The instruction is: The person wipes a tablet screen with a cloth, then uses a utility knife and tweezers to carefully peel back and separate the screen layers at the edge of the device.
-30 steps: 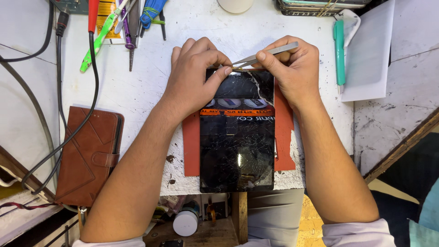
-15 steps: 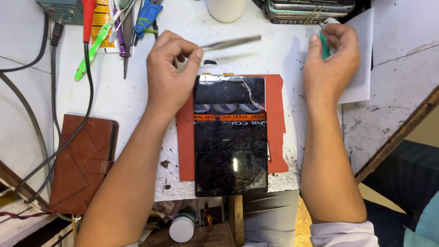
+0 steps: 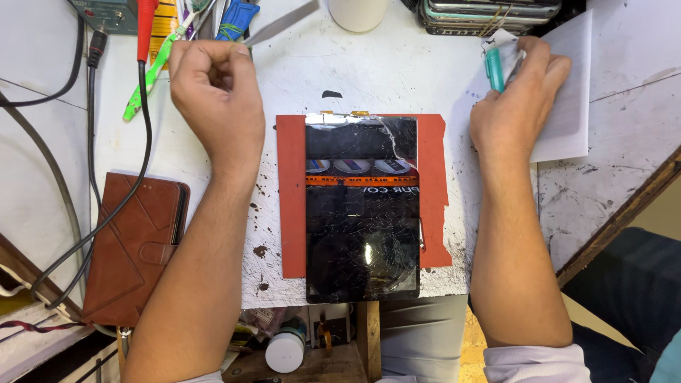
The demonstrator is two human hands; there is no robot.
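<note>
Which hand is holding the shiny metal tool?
The left hand pinches the flat metal tweezers, which point up and away. The right hand grips a teal pen-like tool over a white sheet.

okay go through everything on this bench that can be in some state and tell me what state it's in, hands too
Tablet: flat on the red mat, screen cracked, dark.
Left hand: closed on metal tweezers, off the tablet.
Right hand: gripping a teal pen-like tool on a white sheet.
Brown wallet case: shut, lying flat.
White bottle: capped, below the table edge.
</note>
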